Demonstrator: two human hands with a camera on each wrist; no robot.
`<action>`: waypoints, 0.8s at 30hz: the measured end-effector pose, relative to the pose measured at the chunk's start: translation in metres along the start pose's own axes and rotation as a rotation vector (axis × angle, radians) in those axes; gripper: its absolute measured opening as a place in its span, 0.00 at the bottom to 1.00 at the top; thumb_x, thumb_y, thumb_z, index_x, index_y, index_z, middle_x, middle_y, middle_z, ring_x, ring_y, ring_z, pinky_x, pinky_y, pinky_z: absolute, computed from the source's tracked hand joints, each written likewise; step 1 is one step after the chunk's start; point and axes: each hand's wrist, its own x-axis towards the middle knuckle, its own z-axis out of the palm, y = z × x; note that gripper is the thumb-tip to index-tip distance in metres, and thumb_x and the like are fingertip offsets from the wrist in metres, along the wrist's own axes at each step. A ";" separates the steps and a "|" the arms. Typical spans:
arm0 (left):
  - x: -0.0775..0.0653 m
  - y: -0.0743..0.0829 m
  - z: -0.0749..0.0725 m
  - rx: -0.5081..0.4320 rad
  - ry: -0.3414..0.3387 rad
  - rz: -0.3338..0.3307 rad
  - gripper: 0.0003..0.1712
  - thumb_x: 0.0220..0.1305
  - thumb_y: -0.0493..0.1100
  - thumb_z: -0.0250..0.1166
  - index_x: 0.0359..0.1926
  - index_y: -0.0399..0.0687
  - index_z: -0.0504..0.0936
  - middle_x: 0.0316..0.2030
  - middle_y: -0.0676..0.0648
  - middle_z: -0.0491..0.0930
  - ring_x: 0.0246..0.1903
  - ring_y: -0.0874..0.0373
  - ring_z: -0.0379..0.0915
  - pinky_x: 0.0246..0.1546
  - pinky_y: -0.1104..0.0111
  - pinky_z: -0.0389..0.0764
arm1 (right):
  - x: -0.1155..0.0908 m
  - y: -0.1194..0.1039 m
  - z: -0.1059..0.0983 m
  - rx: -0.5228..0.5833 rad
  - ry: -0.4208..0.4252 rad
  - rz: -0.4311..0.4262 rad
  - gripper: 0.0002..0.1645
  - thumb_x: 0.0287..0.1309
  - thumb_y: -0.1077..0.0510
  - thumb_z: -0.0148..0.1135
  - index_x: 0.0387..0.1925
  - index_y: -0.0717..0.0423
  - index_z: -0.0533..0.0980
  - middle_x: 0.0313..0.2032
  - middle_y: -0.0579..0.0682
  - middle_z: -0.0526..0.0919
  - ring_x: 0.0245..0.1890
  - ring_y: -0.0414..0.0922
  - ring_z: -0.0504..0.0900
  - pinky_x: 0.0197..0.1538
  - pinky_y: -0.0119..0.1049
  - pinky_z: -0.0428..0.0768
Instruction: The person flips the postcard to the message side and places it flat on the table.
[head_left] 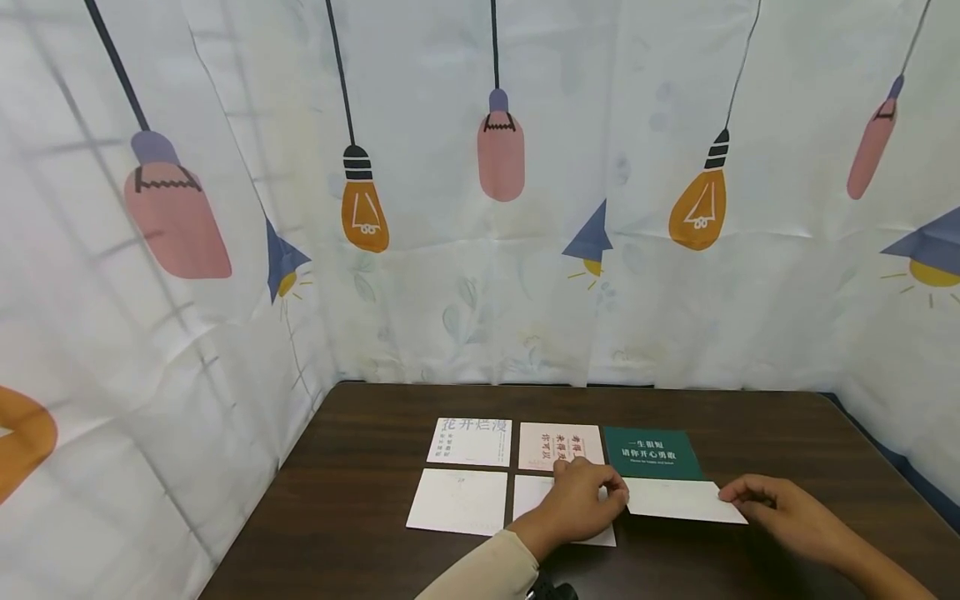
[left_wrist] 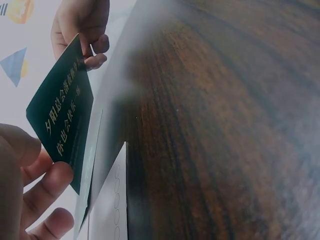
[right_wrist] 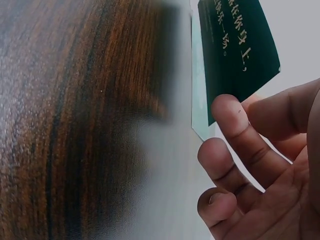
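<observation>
Both hands hold one card (head_left: 684,500) by its opposite side edges, tilted above the table. Its white face shows in the head view; its dark green face (left_wrist: 65,107) with gold characters shows in the wrist views. My left hand (head_left: 573,504) pinches the left edge. At the other edge, my right hand (head_left: 787,512) pinches a corner between thumb and fingers, while its remaining fingers (right_wrist: 216,157) curl below. Just beyond the held card lies a green card (head_left: 652,452) with white print. A white card (head_left: 527,493) is partly hidden beneath my left hand.
A white card with grey-blue characters (head_left: 471,447) and a pink card with red characters (head_left: 551,442) lie in the back row. A plain white card (head_left: 457,502) lies at the front left. Under them is a dark wooden table (head_left: 337,517), bordered by a lamp-patterned curtain (head_left: 450,292).
</observation>
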 end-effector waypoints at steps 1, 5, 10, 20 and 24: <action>0.000 0.000 0.000 0.004 -0.002 0.000 0.09 0.73 0.49 0.61 0.38 0.60 0.87 0.31 0.71 0.80 0.35 0.73 0.65 0.42 0.63 0.57 | 0.000 0.000 0.000 -0.003 0.000 -0.002 0.13 0.76 0.57 0.56 0.52 0.58 0.81 0.52 0.56 0.82 0.43 0.31 0.77 0.38 0.35 0.79; 0.000 0.001 0.000 0.023 -0.011 0.003 0.08 0.72 0.50 0.62 0.38 0.61 0.87 0.30 0.72 0.78 0.36 0.73 0.65 0.42 0.63 0.57 | 0.000 0.003 -0.001 -0.037 -0.003 -0.030 0.13 0.77 0.57 0.54 0.52 0.59 0.81 0.51 0.56 0.83 0.44 0.29 0.76 0.39 0.34 0.79; -0.001 0.001 0.000 0.055 -0.014 0.019 0.08 0.71 0.50 0.64 0.42 0.60 0.89 0.31 0.72 0.79 0.38 0.72 0.67 0.42 0.63 0.57 | 0.001 0.002 0.001 -0.051 -0.013 -0.011 0.17 0.78 0.52 0.52 0.53 0.58 0.81 0.50 0.54 0.84 0.40 0.30 0.77 0.38 0.34 0.79; -0.001 0.002 0.003 0.119 -0.018 0.047 0.10 0.68 0.49 0.66 0.45 0.60 0.91 0.29 0.72 0.79 0.35 0.73 0.64 0.39 0.64 0.56 | -0.002 0.003 0.006 -0.031 -0.020 -0.028 0.17 0.74 0.53 0.59 0.54 0.61 0.79 0.51 0.58 0.83 0.34 0.34 0.77 0.33 0.35 0.78; -0.001 0.002 0.004 0.147 -0.018 0.044 0.10 0.66 0.49 0.67 0.45 0.60 0.91 0.28 0.72 0.80 0.35 0.73 0.64 0.39 0.65 0.56 | -0.001 0.005 0.008 -0.009 -0.033 -0.042 0.19 0.73 0.53 0.61 0.57 0.62 0.78 0.49 0.57 0.83 0.34 0.34 0.78 0.33 0.35 0.79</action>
